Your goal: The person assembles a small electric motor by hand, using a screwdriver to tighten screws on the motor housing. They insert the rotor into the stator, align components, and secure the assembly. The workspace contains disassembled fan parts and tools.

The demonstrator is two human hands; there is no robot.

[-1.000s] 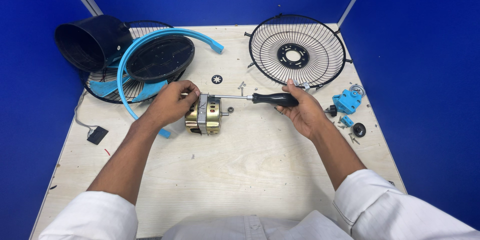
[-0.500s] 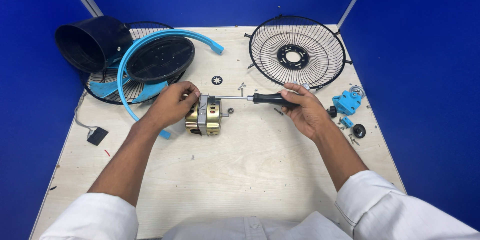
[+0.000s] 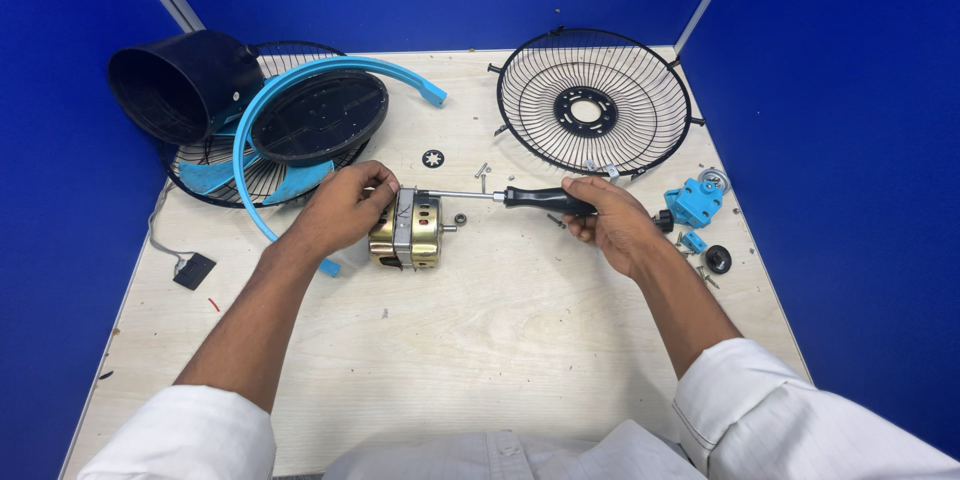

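Observation:
A brass-coloured fan motor with a grey metal band lies on its side near the middle of the wooden table. My left hand grips the motor's left end and top. My right hand holds a screwdriver by its black handle. The steel shaft runs left, level with the table, and its tip meets the top of the motor.
Back left lie a black motor cover, a black wire grille, a round black disc and a curved blue ring. A second wire grille sits back right. Blue plastic parts, a black knob and loose screws lie right.
My right hand has shifted slightly along the screwdriver handle and turned a little. The motor and my left hand have stayed in place.

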